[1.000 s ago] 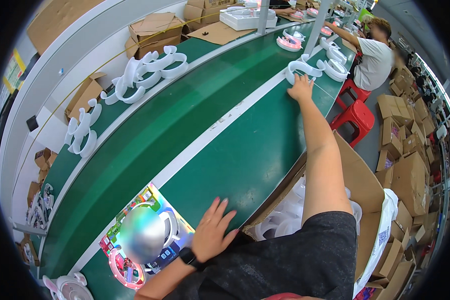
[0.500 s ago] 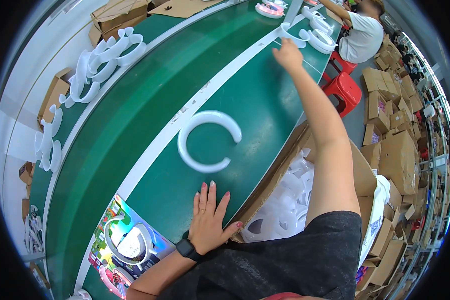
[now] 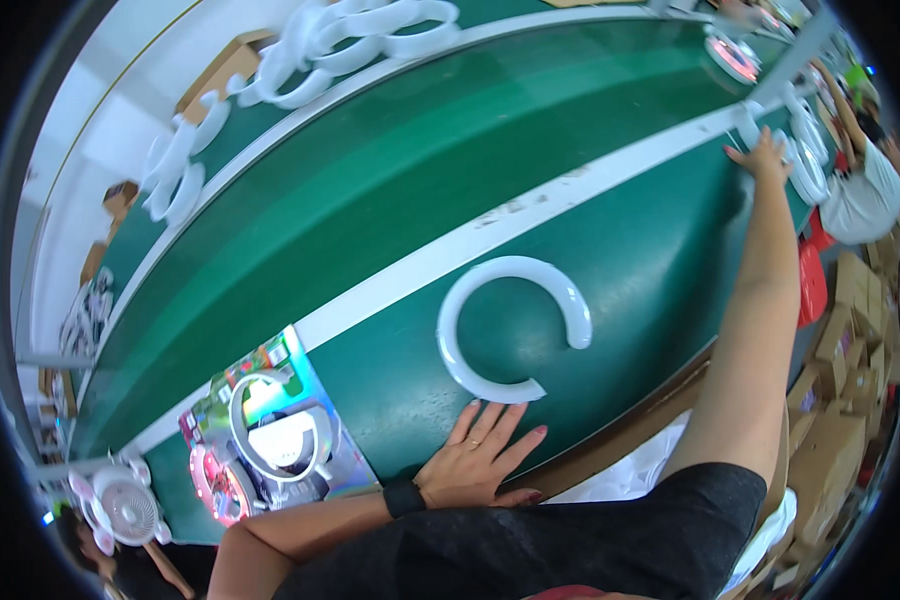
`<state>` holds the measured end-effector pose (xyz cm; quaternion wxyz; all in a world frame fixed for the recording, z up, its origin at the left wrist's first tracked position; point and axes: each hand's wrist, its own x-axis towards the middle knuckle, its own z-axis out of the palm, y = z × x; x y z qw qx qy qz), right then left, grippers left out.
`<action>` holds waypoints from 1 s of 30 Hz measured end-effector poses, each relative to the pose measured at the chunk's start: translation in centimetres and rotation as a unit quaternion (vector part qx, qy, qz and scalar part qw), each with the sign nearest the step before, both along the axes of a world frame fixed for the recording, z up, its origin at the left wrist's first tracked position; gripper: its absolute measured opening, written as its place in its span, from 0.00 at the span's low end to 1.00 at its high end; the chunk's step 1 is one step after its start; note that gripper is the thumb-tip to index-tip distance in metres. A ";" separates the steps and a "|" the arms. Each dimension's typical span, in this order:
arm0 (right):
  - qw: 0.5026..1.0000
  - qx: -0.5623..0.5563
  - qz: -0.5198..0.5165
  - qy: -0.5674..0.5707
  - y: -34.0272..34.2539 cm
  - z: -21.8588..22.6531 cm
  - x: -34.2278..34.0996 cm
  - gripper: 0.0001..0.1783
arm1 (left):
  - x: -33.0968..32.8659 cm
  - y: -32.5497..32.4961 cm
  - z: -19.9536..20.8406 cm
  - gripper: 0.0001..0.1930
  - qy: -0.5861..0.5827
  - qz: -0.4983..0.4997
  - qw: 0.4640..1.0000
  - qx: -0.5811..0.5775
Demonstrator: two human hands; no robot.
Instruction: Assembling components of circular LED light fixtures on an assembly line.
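Observation:
My left hand [image 3: 478, 455] lies palm down on the green table, fingers spread, with its fingertips at the lower edge of a white C-shaped plastic ring [image 3: 450, 335]. That ring lies flat, its gap facing the lower right. At the far right end of the table my outstretched right hand [image 3: 765, 160] rests beside several white rounded pieces [image 3: 809, 172]. Its thumb stands apart from the fingers, and I see nothing in its grasp. Part of the white piece next to its fingers is hidden.
Shiny printed packaging [image 3: 345, 455] with a white open ring and a pink lit ring [image 3: 218, 485] lies at left. A cardboard box [image 3: 610, 420] borders the near table edge. White curved pieces [image 3: 340, 50] fill the far ledge. Another person [image 3: 863, 195] sits at far right.
The view has swung to the right, so the C-shaped ring sits farther right and lower in the picture. My right thumb now stands away from its fingers; my left hand stays flat on the table.

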<state>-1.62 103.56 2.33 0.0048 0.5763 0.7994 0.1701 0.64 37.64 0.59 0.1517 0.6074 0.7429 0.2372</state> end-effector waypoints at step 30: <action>0.904 -0.286 0.315 0.055 -37.5 5.4 3.3 0.25 | -2.6 -1.0 -1.7 0.24 -0.344 0.017 0.929 0.135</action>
